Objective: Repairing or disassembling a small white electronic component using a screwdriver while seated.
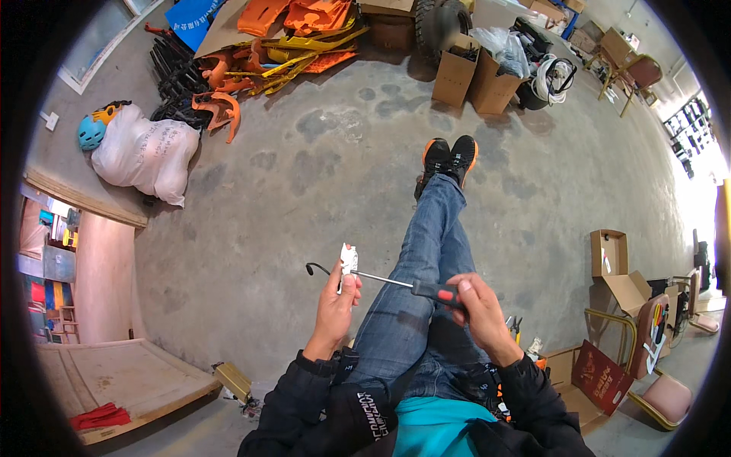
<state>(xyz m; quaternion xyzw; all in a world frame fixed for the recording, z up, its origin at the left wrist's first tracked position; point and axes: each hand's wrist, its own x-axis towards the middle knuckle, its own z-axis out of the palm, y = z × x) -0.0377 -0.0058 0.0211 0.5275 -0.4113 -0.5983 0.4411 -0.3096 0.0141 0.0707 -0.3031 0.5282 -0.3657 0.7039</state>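
Note:
My left hand [332, 318] is closed around a small white plastic part [349, 257], held upright above my left thigh. A short black wire [315, 266] with a curled end sticks out to the left of it. My right hand [483, 314] grips a screwdriver [437, 292] by its black handle with a red patch. The screwdriver's thin metal shaft points left, and its tip meets the white part near my left thumb. Whether the tip sits in a screw is too small to tell. My outstretched legs [415, 259] in jeans lie beneath both hands.
Orange and yellow plastic panels [297, 53] lie piled at the far left, near a stuffed white bag [148, 152]. Cardboard boxes [491, 85] stand at the back. On the right are an open carton [611, 255], chairs [664, 396] and pliers [518, 329]. A wooden board [145, 381] fills the lower left.

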